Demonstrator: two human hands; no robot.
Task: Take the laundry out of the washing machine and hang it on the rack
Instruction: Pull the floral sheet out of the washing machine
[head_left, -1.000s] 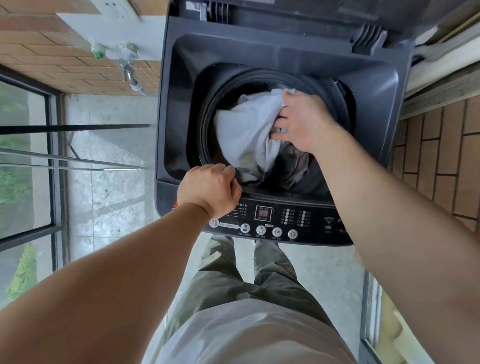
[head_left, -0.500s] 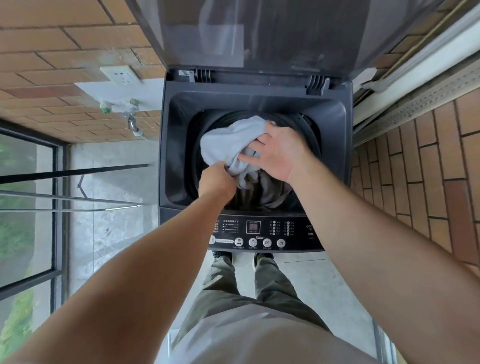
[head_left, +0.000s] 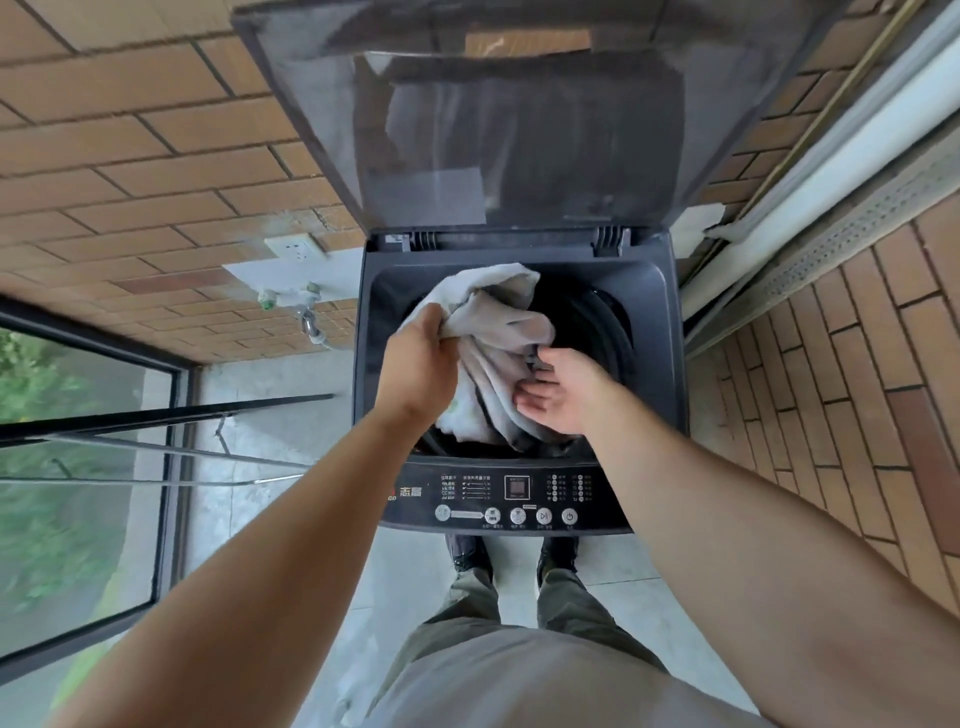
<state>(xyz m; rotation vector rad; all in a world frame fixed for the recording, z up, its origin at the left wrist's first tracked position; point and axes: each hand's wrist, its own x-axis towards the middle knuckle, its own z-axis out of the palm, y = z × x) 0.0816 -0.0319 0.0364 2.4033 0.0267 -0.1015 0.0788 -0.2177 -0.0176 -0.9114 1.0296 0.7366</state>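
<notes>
A dark top-loading washing machine (head_left: 649, 332) stands in front of me with its lid (head_left: 519, 130) raised. A light grey garment (head_left: 498, 322) is bunched above the drum opening, partly lifted out. My left hand (head_left: 423, 364) is closed on its upper left part. My right hand (head_left: 558, 395) is against the garment's lower right folds, palm up, fingers curled into the cloth. Darker laundry (head_left: 553, 447) shows in the drum below it. The thin metal bars of a rack (head_left: 156, 415) run across the left side.
Brick-tiled walls close in on the left and right. A socket (head_left: 293, 249) and a tap (head_left: 306, 312) sit on the wall left of the machine. A large window (head_left: 67, 467) fills the left. My legs and shoes stand just before the control panel (head_left: 514, 499).
The left hand has taken hold of the grey garment and raised it up and left. The right hand let go of its top and moved lower, under the folds. The view tilted upward.
</notes>
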